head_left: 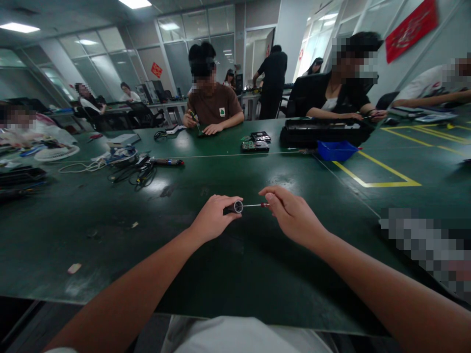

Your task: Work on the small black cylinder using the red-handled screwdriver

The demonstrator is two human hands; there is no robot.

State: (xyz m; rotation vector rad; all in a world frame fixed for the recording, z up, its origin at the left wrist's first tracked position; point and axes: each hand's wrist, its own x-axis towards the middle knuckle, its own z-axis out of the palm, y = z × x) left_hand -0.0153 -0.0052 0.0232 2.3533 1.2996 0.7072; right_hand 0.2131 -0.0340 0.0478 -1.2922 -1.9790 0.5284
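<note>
My left hand (pixel 214 218) is closed around a short dark cylinder (pixel 237 207) that looks like a flashlight, its round, pale-rimmed end turned to me. From the right, a thin screwdriver (pixel 253 205) with a reddish handle points level at the cylinder's side; its tip reaches the rim, though I cannot tell whether it sits in anything. My right hand (pixel 290 211) pinches the screwdriver's handle between thumb and fingers, hiding most of it. Both hands are just above the green tabletop (pixel 228 274).
Tangled cables (pixel 138 169) lie at left. Circuit boards and drives (pixel 255 142) sit further back, near a long black casing (pixel 327 131) and a blue tray (pixel 336 151). Across the table, a person in brown (pixel 215 105) works. Yellow tape (pixel 390 185) marks the right side.
</note>
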